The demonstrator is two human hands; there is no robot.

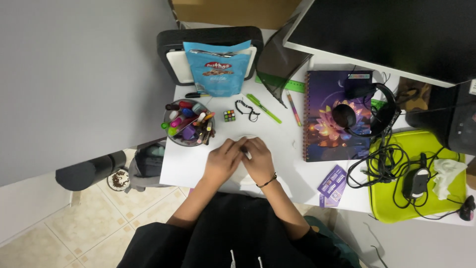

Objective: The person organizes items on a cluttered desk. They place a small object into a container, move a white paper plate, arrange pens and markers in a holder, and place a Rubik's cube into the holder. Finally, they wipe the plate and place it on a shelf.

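Both hands are sitting together at the front edge of the white desk (198, 171), working on a small white round thing (246, 140) that's lying flat between them. The left hand (222, 161) is curled down onto it with the fingers folded in, and the right hand (259, 160), the one wearing a dark bracelet (267, 181), is pinching a short white stick-like object (246, 154) at the point where the two hands are meeting. Can't tell what that piece is, it's mostly hidden. Judging by the look, the white thing is going to be light and thin, maybe paper or soft plastic, so probably bendy and easy to crease; holding it by the rim with fingertips seems like the safest spot. Just behind the hands, a cup of markers (188, 122) is standing to the left, with a tiny puzzle cube (229, 115) and a green pen (264, 108) lying nearby.
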